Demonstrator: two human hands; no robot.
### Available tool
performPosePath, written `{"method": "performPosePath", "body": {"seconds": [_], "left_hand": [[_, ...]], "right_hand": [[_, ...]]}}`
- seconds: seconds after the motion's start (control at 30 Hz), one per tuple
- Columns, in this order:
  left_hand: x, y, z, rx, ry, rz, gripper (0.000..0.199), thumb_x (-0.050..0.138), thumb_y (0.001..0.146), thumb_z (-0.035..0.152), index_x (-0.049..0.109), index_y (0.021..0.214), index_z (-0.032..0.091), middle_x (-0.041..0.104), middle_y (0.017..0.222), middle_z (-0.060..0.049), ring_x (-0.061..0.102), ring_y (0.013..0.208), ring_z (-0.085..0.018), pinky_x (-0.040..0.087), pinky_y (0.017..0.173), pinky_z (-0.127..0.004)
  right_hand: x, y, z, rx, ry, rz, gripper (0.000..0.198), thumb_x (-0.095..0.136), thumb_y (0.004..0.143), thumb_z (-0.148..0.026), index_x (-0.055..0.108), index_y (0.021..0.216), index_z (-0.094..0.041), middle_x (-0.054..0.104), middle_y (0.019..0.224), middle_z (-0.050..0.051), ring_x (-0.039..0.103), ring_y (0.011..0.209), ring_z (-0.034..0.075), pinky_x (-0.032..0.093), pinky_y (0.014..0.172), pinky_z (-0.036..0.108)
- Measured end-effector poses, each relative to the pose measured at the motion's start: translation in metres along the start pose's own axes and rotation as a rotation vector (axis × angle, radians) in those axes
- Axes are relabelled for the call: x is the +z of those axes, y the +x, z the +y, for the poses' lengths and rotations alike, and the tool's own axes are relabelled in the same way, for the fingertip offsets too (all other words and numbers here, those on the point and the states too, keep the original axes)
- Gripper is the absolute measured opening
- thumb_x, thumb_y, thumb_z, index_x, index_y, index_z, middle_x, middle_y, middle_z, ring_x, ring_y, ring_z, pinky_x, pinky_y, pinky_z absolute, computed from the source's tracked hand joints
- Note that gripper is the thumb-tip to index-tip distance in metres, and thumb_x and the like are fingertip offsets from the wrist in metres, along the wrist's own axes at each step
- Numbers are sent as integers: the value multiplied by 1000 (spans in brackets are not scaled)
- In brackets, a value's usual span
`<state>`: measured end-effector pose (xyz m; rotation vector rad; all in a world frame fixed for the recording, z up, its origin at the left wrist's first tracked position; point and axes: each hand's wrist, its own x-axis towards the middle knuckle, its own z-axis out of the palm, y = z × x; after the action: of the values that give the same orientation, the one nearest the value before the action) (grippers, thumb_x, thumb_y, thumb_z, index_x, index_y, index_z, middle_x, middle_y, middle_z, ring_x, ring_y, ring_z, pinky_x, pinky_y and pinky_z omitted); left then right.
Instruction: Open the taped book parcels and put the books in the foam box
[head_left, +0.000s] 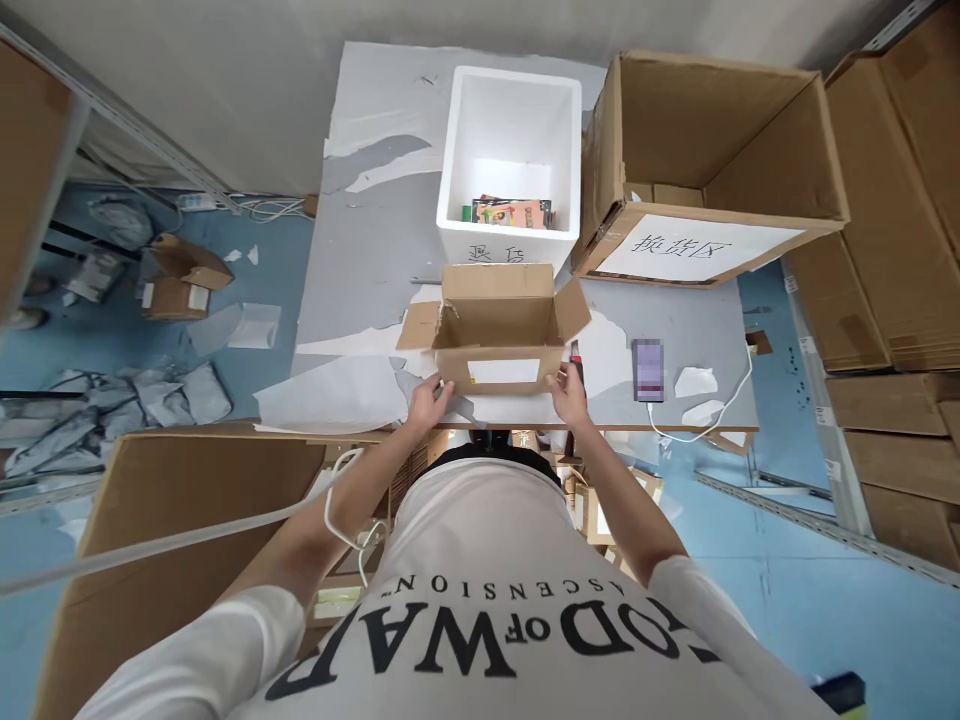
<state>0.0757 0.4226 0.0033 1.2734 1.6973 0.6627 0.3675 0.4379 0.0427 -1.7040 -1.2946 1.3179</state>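
Paper, white and torn (322, 395), lies left of my left hand (429, 404), which grasps the lower left corner of a small, open-flapped brown cardboard box (454, 366) near the front edge of the grey table (341, 290). Behind it stands a white rectangular foam bin (513, 150). My right hand (569, 398) grasps the box's lower right corner, left of a purple-screened phone (648, 368).

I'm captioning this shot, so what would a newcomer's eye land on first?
Probably the big black lettering, upside down across the white shirt at the bottom, would catch the eye first. Next might come the open cardboard box between the left hand and right hand, by the near edge of the table, then the white box beyond it with colourful printed items inside.
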Motion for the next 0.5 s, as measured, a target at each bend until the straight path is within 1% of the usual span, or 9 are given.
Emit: {"method": "performPosePath", "body": {"seconds": [0.07,0.1,0.17,0.27,0.33,0.4,0.47,0.5], "left_hand": [[-7,-14,3,49,-43,74,48,53,84,48,66,113,12,71,109,-12,65,98,-25,49,86,-33],[-9,-20,4,53,-53,111,51,52,84,50,66,115,12,71,109,-12,65,97,-24,49,86,-32],[-11,-28,5,12,-22,151,52,51,85,52,69,111,11,73,103,-11,66,93,-25,49,84,-32],[-8,-25,5,-47,38,138,49,51,85,52,73,102,12,74,98,-10,66,94,-27,48,86,-34],[-7,-19,0,-44,30,130,46,51,85,50,73,101,13,74,100,-11,65,97,-28,47,88,-35],[-9,-13,-10,-29,-15,112,46,46,87,47,72,101,12,73,103,-11,64,100,-27,47,90,-36],[-13,-11,-25,-27,-78,75,44,42,87,40,70,106,12,70,111,-11,63,106,-26,47,93,-36],[-15,-11,-33,-36,-100,57,43,44,84,36,68,111,12,69,116,-11,61,111,-26,46,96,-37]], "right_hand": [[-5,-7,1,-16,-50,51,32,50,86,-47,58,103,-21,68,102,10,62,98,22,48,88,37],[-6,-9,2,-15,-95,57,34,49,86,-50,58,103,-21,68,103,10,63,95,22,49,86,36],[-4,-9,5,31,-201,43,38,49,86,-54,58,102,-21,68,103,11,63,90,22,49,82,36],[2,0,10,100,-308,38,42,48,85,-58,59,98,-20,69,101,12,63,90,23,48,81,36],[3,7,16,99,-287,38,43,47,85,-59,60,97,-20,69,101,11,62,93,23,48,82,35],[1,10,24,85,-195,19,44,43,86,-58,61,97,-20,70,100,10,62,93,22,48,83,34],[-5,8,36,104,-86,-10,43,39,88,-54,61,102,-19,68,103,10,63,91,20,50,82,34],[-7,5,43,118,-58,-16,42,39,88,-50,60,106,-19,67,108,10,63,91,20,51,83,35]]}}
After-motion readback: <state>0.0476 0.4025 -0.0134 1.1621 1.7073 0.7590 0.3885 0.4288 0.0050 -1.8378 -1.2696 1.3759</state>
